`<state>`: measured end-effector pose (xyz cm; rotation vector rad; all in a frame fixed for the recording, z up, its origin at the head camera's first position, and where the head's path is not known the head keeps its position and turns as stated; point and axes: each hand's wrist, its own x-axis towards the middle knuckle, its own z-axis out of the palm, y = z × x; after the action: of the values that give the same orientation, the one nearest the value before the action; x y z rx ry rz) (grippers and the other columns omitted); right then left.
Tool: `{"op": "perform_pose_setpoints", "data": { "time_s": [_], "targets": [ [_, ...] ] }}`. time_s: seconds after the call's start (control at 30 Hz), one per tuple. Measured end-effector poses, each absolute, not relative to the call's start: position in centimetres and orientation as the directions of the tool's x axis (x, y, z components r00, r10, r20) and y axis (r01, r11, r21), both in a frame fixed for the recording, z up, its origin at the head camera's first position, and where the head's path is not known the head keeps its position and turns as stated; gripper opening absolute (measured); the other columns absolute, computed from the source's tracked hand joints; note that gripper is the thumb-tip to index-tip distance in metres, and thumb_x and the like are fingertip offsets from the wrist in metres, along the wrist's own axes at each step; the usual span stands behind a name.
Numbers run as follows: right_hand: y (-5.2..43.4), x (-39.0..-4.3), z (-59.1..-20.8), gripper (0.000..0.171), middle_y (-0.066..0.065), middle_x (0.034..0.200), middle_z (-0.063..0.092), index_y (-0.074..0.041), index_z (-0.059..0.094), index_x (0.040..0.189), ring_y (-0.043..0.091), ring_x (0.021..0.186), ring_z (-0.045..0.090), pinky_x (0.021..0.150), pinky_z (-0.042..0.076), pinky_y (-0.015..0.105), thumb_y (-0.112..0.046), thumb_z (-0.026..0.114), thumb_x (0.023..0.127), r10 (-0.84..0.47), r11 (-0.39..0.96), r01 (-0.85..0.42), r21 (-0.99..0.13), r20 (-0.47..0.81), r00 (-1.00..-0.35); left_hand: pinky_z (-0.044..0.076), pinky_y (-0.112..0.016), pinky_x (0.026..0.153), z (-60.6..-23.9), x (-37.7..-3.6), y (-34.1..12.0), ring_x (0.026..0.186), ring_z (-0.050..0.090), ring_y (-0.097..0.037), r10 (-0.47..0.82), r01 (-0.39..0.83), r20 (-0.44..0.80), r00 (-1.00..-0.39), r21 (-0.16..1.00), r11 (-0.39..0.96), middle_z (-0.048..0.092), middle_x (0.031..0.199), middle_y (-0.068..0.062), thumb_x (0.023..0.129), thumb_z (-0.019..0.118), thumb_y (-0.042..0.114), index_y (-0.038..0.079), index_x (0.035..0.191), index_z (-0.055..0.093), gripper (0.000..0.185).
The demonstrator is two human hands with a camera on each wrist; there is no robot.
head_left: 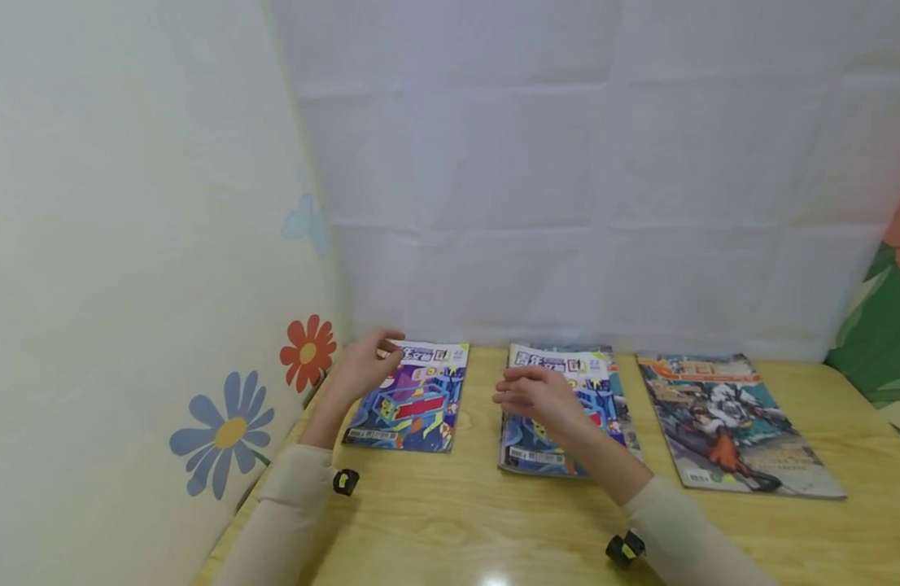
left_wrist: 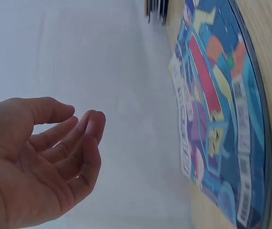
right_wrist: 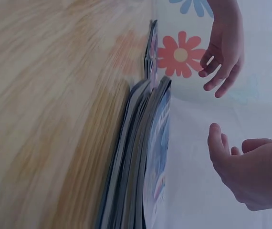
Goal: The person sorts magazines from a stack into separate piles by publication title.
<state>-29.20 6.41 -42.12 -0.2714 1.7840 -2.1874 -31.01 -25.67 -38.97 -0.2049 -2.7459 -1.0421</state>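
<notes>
Both hands hang loose and hold nothing — the left hand [head_left: 364,364] over one comic [head_left: 412,399], the right hand [head_left: 539,396] over a comic pile [head_left: 595,382].

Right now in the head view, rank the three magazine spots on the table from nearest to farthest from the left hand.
1. Single purple-blue magazine, far left, just under the left hand.
2. Middle stack of magazines, below the right hand.
3. Orange-topped magazine, far right, alone.
</notes>
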Motion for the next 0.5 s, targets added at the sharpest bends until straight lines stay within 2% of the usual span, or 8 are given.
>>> {"op": "perform_pose_setpoints", "data": {
  "time_s": [0.27, 0.5],
  "targets": [
    [9.4, -28.4, -42.4, 0.033, 0.029, 0.124, 0.061, 0.01, 0.057, 0.132, 0.034, 0.107, 0.067, 0.096, 0.053, 0.045, -0.003, 0.055, 0.101, -0.314, -0.047, 0.02, -0.999, -0.004, -0.95, 0.059, -0.042, 0.072, -39.4, -30.3, -22.2, 0.085, 0.069, -0.023, 0.203, 0.311, 0.235, -0.951, 0.704, 0.639, 0.069, 0.113, -0.014, 0.103, 0.062, 0.018, 0.005, 0.134, 0.06, 0.034],
    [11.6, -28.2, -42.5, 0.028, 0.026, 0.123, 0.062, 0.004, 0.062, 0.126, 0.04, 0.109, 0.065, 0.095, 0.053, 0.05, -0.006, 0.059, 0.1, -0.278, 0.078, -0.034, -0.996, 0.011, -0.961, 0.059, -0.042, 0.07, -40.0, -29.7, -19.7, 0.085, 0.069, -0.021, 0.247, 0.321, 0.211, -0.946, 0.723, 0.612, 0.069, 0.113, -0.009, 0.102, 0.062, 0.018, 0.009, 0.133, 0.063, 0.032]
  ]
}}
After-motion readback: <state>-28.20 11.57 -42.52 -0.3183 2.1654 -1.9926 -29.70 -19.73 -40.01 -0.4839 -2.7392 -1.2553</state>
